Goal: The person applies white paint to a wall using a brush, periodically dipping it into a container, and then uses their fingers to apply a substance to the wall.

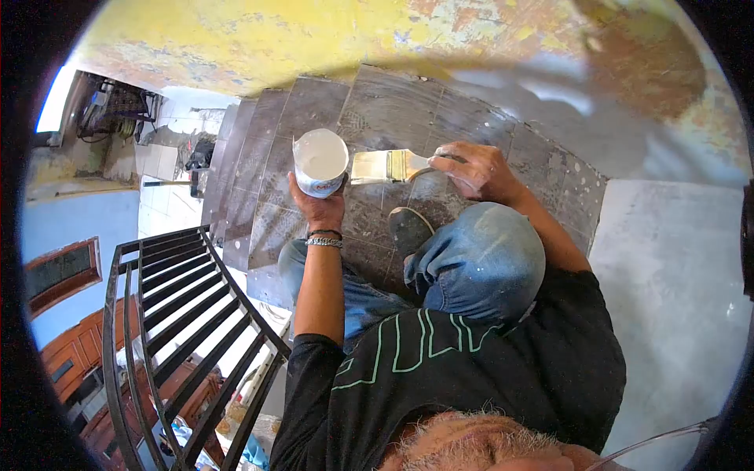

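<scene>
My left hand [318,202] is wrapped round the lower side of a white paint tub [323,161], which holds pale, whitish paint. A bracelet circles that wrist. In my right hand [481,169] is the handle of a wide paintbrush [399,166], held level with its bristles pointing left. The bristles look coated in pale paint. Their tip is close to the right side of the tub; whether it touches cannot be made out.
Grey tiled stairs [385,110] lie below, with a black metal railing [204,314] on the left. A patchy yellow wall [314,35] rises ahead, and a grey-white wall surface [667,259] stands at right. Dark items [203,153] sit on the lower floor.
</scene>
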Action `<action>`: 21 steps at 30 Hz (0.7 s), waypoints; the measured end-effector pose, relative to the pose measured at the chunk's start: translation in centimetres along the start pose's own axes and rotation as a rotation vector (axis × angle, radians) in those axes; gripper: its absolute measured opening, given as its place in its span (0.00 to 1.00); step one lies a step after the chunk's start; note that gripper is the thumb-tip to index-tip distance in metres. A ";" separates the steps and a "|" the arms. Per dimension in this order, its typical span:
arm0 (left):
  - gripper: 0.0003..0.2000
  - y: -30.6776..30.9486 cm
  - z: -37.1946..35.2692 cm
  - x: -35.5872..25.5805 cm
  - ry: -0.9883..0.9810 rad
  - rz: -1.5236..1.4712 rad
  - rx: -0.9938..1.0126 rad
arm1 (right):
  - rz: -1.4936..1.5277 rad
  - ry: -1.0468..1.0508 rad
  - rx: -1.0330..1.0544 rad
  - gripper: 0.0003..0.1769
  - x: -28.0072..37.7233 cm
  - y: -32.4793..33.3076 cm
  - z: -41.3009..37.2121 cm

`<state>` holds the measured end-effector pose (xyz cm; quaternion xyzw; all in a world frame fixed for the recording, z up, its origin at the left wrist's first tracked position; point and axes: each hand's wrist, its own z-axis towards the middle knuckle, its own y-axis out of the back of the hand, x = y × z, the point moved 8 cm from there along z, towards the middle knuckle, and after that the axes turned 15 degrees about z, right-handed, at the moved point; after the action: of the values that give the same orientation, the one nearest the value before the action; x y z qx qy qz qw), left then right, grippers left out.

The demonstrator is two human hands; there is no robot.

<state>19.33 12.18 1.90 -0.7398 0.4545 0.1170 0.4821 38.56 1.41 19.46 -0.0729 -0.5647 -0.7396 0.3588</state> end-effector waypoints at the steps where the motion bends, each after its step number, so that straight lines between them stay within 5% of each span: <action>1: 0.26 -0.1 0.2 -0.1 -0.008 0.013 0.017 | 0.004 -0.003 -0.001 0.18 -0.2 -0.1 -0.1; 16: 0.25 -0.5 1.0 1.7 0.070 0.024 0.073 | 0.546 -0.167 -0.120 0.16 -3.5 -1.2 0.4; 18: 0.25 -0.3 1.1 1.7 0.060 0.024 0.065 | 0.693 -0.437 -0.072 0.15 -5.6 -1.9 -0.1; 21: 0.25 -0.6 1.0 2.0 0.078 0.026 0.060 | 0.755 -0.428 -0.050 0.15 -6.0 -3.1 -0.5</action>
<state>21.16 11.94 0.49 -0.7230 0.4858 0.0805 0.4846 41.19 3.96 13.80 -0.4347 -0.5421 -0.5381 0.4771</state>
